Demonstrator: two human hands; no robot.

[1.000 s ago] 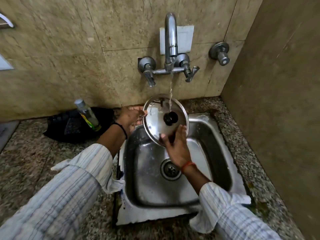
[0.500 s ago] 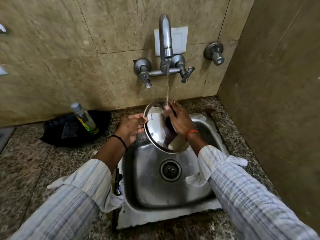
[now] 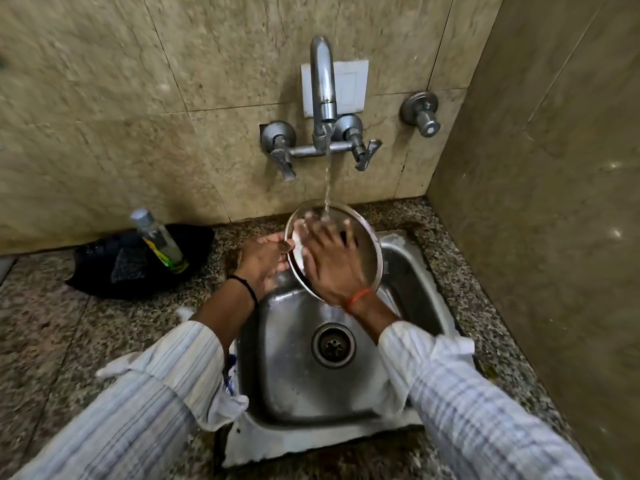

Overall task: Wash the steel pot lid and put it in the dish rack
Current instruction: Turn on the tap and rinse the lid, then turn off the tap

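While the left hand (image 3: 263,258) pinches the steel pot lid (image 3: 367,251) rim, the right hand (image 3: 332,265) presses flat, fingers spread, on it.

Counter: speckled granite counter (image 3: 69,341), running from the left edge to the right wall, and meeting the tiled wall at the far side.
Sink: steel sink (image 3: 294,393) set into the counter at the right, its flat rim lying on the stone, round drain (image 3: 333,345) in the middle of the basin.
Black cloth: black cloth or bag (image 3: 104,268), perhaps folded, lying on the counter at the far left, against the wall.
Bottle: clear bottle (image 3: 159,242) with green-yellow label, leaning on the black cloth.
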